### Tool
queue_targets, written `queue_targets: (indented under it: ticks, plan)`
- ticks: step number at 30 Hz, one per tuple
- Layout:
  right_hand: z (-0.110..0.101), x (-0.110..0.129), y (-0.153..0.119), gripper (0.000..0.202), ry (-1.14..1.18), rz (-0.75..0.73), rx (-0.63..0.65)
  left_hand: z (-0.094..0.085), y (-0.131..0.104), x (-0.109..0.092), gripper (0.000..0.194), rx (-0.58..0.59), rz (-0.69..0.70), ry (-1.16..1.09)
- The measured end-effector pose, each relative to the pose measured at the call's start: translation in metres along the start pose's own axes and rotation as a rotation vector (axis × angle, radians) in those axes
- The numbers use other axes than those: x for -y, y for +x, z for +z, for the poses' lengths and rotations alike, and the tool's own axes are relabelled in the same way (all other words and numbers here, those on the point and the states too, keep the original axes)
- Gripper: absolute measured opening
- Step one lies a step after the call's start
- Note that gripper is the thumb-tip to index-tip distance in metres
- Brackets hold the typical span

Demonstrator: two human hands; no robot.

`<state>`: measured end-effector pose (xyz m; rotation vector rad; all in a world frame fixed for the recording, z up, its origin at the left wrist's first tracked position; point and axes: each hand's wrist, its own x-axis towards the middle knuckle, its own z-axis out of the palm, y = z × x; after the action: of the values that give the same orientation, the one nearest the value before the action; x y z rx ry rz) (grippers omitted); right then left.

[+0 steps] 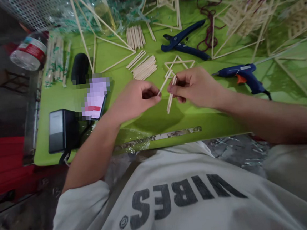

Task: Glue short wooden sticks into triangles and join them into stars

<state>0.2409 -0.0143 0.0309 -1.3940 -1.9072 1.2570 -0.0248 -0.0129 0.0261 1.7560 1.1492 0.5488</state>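
Note:
My left hand (138, 99) pinches the lower end of one thin wooden stick (164, 82) that slants up to the right. Close beside it, my right hand (191, 87) is closed on a few sticks (171, 98) held together, their lower ends pointing toward me. Just behind my fingers lies a star shape made of sticks (189, 61) on the green table (154, 124); my right hand hides part of it. Behind my left hand rests a pile of short sticks (145, 68), with another bundle (135, 37) farther back.
A blue glue gun (242, 73) lies right of my right hand, blue cutters (184, 42) behind the star. Phone (95, 98), black power bank (62, 130) and dark cylinder (80, 68) sit left. Stick frames (249, 13) fill the back right; a metal strip (175, 133) lies near the front edge.

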Motion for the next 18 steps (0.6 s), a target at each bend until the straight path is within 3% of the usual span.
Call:
queue_targets:
  ticks: [3,8,13,18]
  plan:
    - [-0.003,-0.003,0.004,0.041,-0.238,-0.007,0.021,-0.005,-0.005,-0.006,0.017,0.02,-0.099,0.175]
    - [0.009,0.004,0.01,0.038,-0.611,-0.03,0.028,0.001,-0.009,-0.016,0.04,0.049,-0.158,0.378]
    - [0.014,0.007,0.013,0.03,-0.677,0.03,0.124,0.007,-0.012,-0.02,0.042,0.098,-0.179,0.451]
    - [0.008,0.004,0.008,0.017,-0.715,0.056,0.111,0.011,-0.011,-0.02,0.03,0.074,-0.188,0.51]
